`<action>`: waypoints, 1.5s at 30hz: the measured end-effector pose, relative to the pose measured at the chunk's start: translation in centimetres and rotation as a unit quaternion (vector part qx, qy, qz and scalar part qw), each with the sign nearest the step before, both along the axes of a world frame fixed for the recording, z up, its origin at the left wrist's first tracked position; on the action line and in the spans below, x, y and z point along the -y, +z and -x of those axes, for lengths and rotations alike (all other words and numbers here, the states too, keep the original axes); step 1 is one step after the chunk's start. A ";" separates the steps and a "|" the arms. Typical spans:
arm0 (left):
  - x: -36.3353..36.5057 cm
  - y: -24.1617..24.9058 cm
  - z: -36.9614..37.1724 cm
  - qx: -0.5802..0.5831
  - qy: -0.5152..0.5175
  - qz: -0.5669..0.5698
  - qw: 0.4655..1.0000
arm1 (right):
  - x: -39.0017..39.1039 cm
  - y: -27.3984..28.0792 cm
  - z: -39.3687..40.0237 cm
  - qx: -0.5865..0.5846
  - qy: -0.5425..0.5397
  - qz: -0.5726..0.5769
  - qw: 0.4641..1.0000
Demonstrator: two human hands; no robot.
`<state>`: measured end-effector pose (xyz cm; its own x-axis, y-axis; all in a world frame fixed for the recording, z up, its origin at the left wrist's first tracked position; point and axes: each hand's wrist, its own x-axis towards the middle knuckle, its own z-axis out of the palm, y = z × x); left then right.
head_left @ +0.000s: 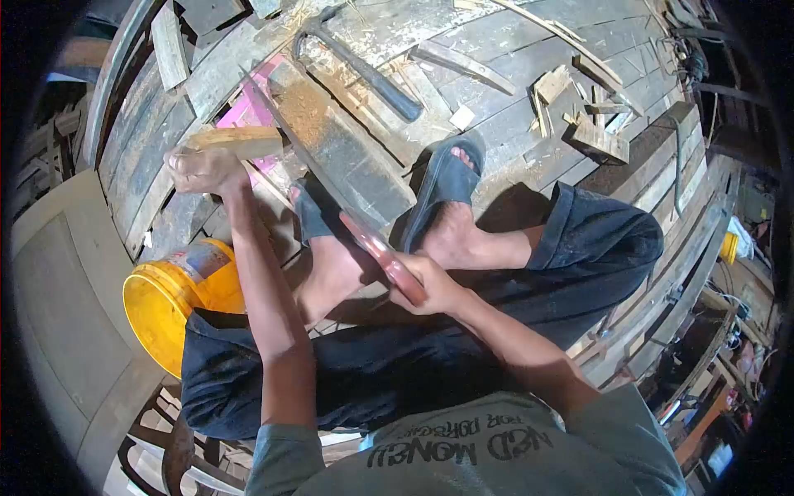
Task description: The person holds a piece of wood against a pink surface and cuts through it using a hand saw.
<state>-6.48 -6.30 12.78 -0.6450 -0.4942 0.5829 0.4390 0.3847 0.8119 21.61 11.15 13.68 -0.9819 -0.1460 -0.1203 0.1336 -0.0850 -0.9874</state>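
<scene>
My right hand (426,285) is wrapped around the reddish handle of a handsaw (310,169). Its long, narrow blade points up and to the left, crossing beside the right end of a short wood piece (240,139). My left hand (203,171) is closed in a fist at the left end of that piece, with its fingers partly hidden. Under the blade lies a wide board (351,157) with a patch of brown sawdust (304,112). A pink sheet (248,103) shows beneath the wood. My sandalled feet are close to the blade and board.
A hammer-like tool (372,78) with a dark handle lies beyond the board. Offcuts (595,136) and wood strips (463,64) are scattered over the plank floor. A yellow bucket (157,306) lies tipped on the left, near a wooden panel (74,306). Stacked timbers (662,306) line the right.
</scene>
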 end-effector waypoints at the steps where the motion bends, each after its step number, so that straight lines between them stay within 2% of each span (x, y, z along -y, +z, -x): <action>1: -0.2 0.3 -0.3 0.008 -0.023 -0.030 0.999 | -0.1 -0.3 0.5 -0.010 0.010 -0.007 1.000; 4: 0.5 -0.9 -0.2 0.019 0.111 0.184 0.976 | 0.2 -3.3 3.5 -0.025 0.013 0.004 1.000; 5: 2.1 -2.4 0.7 0.021 0.103 0.168 0.980 | 0.8 -4.8 4.5 -0.033 -0.007 -0.025 0.999; 7: 4.4 -3.9 2.1 0.026 0.088 0.135 0.987 | 1.3 -4.1 4.0 -0.002 -0.021 -0.008 1.000; 8: 4.5 -4.4 2.1 0.019 0.087 0.107 0.990 | 0.8 -3.1 2.8 -0.033 -0.012 -0.004 0.999; 9: 3.0 -2.9 1.4 0.027 0.082 0.107 0.990 | -0.1 -1.9 1.2 -0.066 -0.001 -0.005 0.998; 10: 1.6 -1.4 0.7 0.035 0.077 0.108 0.990 | -0.5 -0.7 -0.3 -0.024 -0.020 0.025 0.999; 12: -0.8 0.6 -0.4 0.023 0.058 0.084 0.994 | -1.0 -0.6 -0.3 -0.021 -0.002 0.011 1.000; 13: -0.4 0.0 -0.3 0.018 0.070 0.108 0.991 | -0.8 -1.5 0.6 -0.031 0.006 0.012 0.999; 14: 0.0 -0.5 -0.1 0.011 0.083 0.132 0.988 | -0.3 -3.5 2.1 -0.048 0.022 -0.038 0.998; 17: 2.6 -2.2 0.5 0.014 0.113 0.245 0.963 | 1.0 -3.1 7.3 -0.049 -0.074 -0.033 0.995; 18: 1.7 -1.9 0.2 0.044 0.103 0.122 0.986 | 0.9 -2.5 8.0 -0.061 -0.078 -0.021 0.995; 21: 0.1 0.4 -1.3 0.046 0.059 0.069 0.995 | -0.4 1.4 8.5 -0.051 -0.049 -0.047 0.996; 23: 1.1 -0.3 -1.0 0.019 0.089 0.190 0.978 | -0.3 3.0 7.8 -0.120 -0.061 -0.008 0.991; 24: 1.5 -0.6 -0.8 0.005 0.100 0.233 0.967 | -0.4 4.2 7.1 -0.069 -0.031 -0.021 0.997; 25: 2.0 -1.1 -0.6 -0.007 0.110 0.277 0.955 | 0.0 4.6 7.0 -0.149 -0.046 -0.032 0.987; 26: 2.5 -2.0 0.2 -0.011 0.136 0.224 0.965 | 0.3 5.4 6.6 -0.132 -0.033 -0.025 0.990; 29: 1.8 -1.5 0.1 0.008 0.105 0.168 0.980 | 1.1 7.2 6.0 -0.127 -0.008 0.004 0.992; 32: 0.7 -0.4 -0.7 0.004 0.092 0.130 0.987 | 1.1 6.7 5.2 -0.175 0.054 -0.045 0.982; 33: 0.5 -0.1 -0.9 0.001 0.091 0.126 0.988 | 1.3 7.3 4.9 -0.154 0.035 -0.016 0.987; 35: 0.0 0.2 -1.2 -0.001 0.089 0.120 0.989 | 1.4 7.2 4.0 -0.096 0.053 -0.030 0.994; 40: -0.7 0.5 -1.2 -0.015 0.094 0.126 0.987 | 3.0 3.9 7.6 -0.112 0.005 0.016 0.994; 41: 0.1 0.0 -1.4 0.002 0.067 0.116 0.991 | 3.4 3.4 7.9 -0.128 -0.017 0.018 0.992; 42: 0.3 0.5 -1.5 0.016 0.042 0.103 0.994 | 2.8 4.8 7.3 -0.047 0.030 0.012 0.998; 43: 0.4 0.8 -1.2 0.028 0.018 0.087 0.996 | 2.6 4.9 6.1 -0.085 0.024 -0.001 0.996; 44: 2.0 -1.0 -0.5 0.023 0.117 0.247 0.962 | 2.1 5.3 4.9 -0.090 0.026 0.002 0.996; 45: 1.6 -0.7 -0.3 0.030 0.123 0.203 0.971 | 1.7 5.6 4.1 -0.091 0.029 0.008 0.995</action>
<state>-6.21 -7.88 12.07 -0.5750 -0.3757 0.7267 0.2499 0.7652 0.5934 17.48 9.45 19.24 -0.9769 -0.2044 0.0619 -0.0426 -0.0976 -0.9943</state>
